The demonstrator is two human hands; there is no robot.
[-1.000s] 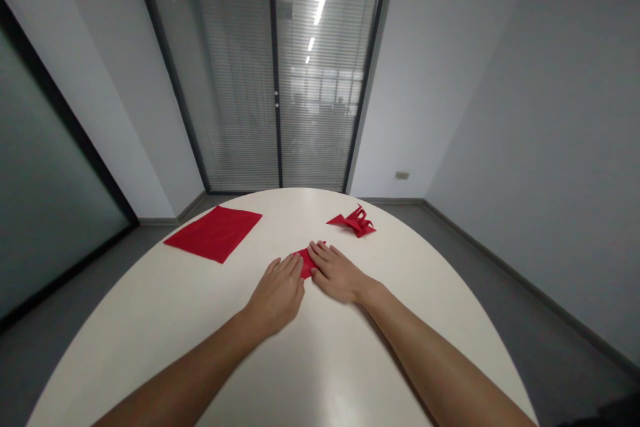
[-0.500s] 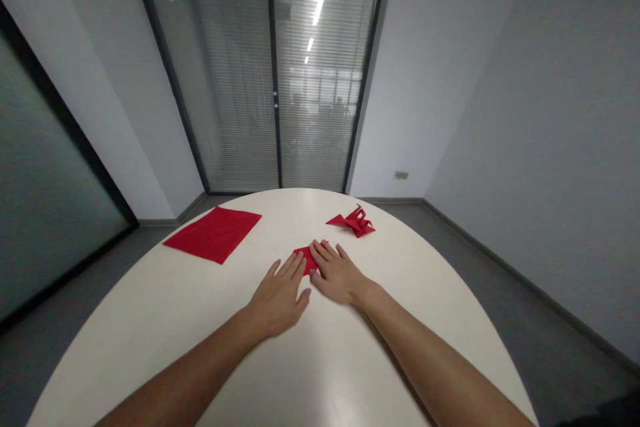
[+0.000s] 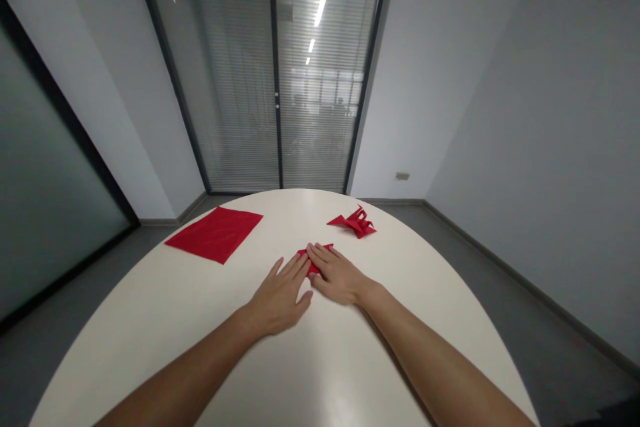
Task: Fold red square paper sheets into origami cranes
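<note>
Red folded paper (image 3: 313,268) is lying on the white table (image 3: 310,373), a little beyond its middle, and both hands are resting on it. The left hand (image 3: 280,293) is lying flat, palm down, with its fingers stretched out and slightly spread, the fingertips touching the paper's left edge. The right hand (image 3: 336,273) is also lying flat and open, fingers close together and pointing toward the left hand, covering most of the paper (only a narrow strip and a far corner are showing). The two hands are almost meeting over it. Farther back on the left, a flat red sheet (image 3: 215,233) is lying unfolded near the table's rim. Just beyond the right hand, apart from it, a folded red paper figure (image 3: 354,221) is sitting.
</note>
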